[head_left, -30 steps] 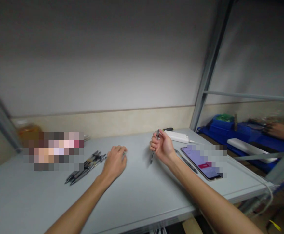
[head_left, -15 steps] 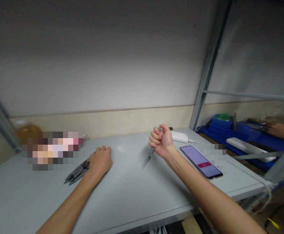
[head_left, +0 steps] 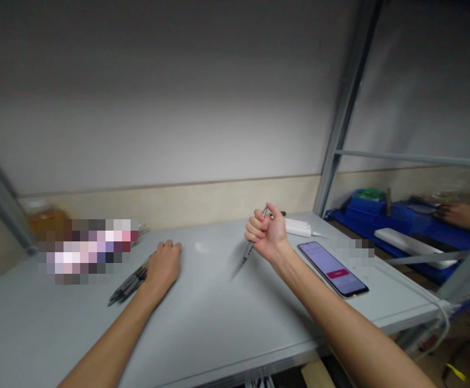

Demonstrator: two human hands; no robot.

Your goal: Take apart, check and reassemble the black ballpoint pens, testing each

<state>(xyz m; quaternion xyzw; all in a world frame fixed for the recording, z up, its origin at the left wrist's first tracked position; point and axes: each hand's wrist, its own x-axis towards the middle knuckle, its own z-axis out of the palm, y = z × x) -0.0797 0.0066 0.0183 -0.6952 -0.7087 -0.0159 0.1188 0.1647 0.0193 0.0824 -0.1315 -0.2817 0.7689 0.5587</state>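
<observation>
Right hand (head_left: 266, 233) closed round pen (head_left: 248, 251), thumb near top end, lower end slanting down toward table (head_left: 210, 328). Left hand (head_left: 164, 264) palm-down at right end of pen bunch (head_left: 126, 286) (fingertips hidden, cannot tell whether gripping any). Bunch lies on table, left side. Phone (head_left: 333, 268), screen lit, lies right of right hand.
</observation>
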